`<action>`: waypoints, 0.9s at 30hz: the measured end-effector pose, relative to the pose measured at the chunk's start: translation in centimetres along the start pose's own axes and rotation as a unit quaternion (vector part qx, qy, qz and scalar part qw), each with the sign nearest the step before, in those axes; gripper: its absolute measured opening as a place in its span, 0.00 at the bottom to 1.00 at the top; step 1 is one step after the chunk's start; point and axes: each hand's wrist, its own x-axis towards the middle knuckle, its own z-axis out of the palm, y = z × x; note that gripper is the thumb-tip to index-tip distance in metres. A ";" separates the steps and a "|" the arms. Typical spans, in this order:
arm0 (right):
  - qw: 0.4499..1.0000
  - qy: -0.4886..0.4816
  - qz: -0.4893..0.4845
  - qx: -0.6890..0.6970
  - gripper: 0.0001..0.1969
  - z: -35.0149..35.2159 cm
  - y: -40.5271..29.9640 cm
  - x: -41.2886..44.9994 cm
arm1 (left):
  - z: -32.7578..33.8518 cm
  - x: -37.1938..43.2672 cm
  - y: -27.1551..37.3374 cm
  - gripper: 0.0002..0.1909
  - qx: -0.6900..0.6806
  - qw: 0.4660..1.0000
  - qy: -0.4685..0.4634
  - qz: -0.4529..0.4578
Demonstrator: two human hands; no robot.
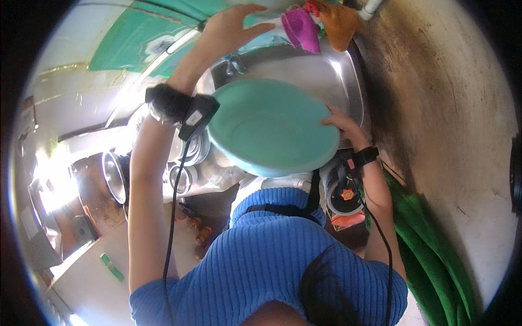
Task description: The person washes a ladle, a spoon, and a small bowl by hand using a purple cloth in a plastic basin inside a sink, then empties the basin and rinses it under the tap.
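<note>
A pale green plastic basin (pixel 271 126) is tilted in front of my body, over the near side of a stainless-steel sink (pixel 301 67). Nothing shows inside it. My right hand (pixel 344 124) grips its right rim, thumb on the inside. Stretched toward the back of the sink, my left hand (pixel 236 28) is empty, with thumb and fingers apart. To the right of those fingertips hang a magenta cloth (pixel 301 30) and an orange-brown cloth (pixel 338 24). A clear object (pixel 235 64) at the sink's back left is too unclear to name.
Metal bowls and pots (pixel 185 177) stand on the counter to the left, with a frying pan (pixel 115 177) farther out. By my right forearm is a bucket (pixel 346 203) with an orange knob inside. Green fabric (pixel 424 244) hangs along the stained wall (pixel 440 102) on the right.
</note>
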 end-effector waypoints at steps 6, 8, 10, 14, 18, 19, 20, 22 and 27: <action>0.996 0.054 0.033 -0.061 0.32 -0.9 -3.2 -2.6 | -0.3 -9.5 -3.1 0.19 -0.131 0.982 0.129 -0.033; 0.989 0.091 0.083 -0.087 0.31 -1.2 -4.1 -2.8 | -0.3 -13.4 -4.2 0.17 -0.169 0.971 0.153 -0.070; 0.979 0.119 0.125 -0.110 0.30 -1.5 -4.8 -2.8 | -0.2 -17.4 -5.2 0.15 -0.254 0.936 0.156 -0.186; 0.983 0.119 0.112 -0.086 0.26 -2.4 -4.9 -3.3 | 0.4 -25.3 -6.5 0.14 -0.242 0.921 0.186 -0.243; 0.986 0.150 -0.050 -0.045 0.24 -3.5 -3.2 -6.0 | 1.9 -32.1 -7.2 0.13 -0.301 0.874 0.230 -0.305; 0.986 0.145 -0.057 -0.057 0.24 -3.7 -3.0 -6.2 | 2.3 -33.5 -7.3 0.12 -0.309 0.857 0.247 -0.328; 0.991 0.114 -0.029 -0.064 0.19 -3.7 -2.9 -6.2 | 2.7 -34.8 -7.3 0.12 -0.315 0.839 0.260 -0.360; 0.994 0.080 -0.002 -0.080 0.16 -3.6 -3.1 -6.8 | 3.7 -36.9 -6.9 0.11 -0.371 0.801 0.292 -0.369; 0.978 0.031 -0.074 -0.191 0.21 -2.4 -4.5 -8.7 | 5.8 -39.9 -6.6 0.10 -0.446 0.749 0.318 -0.372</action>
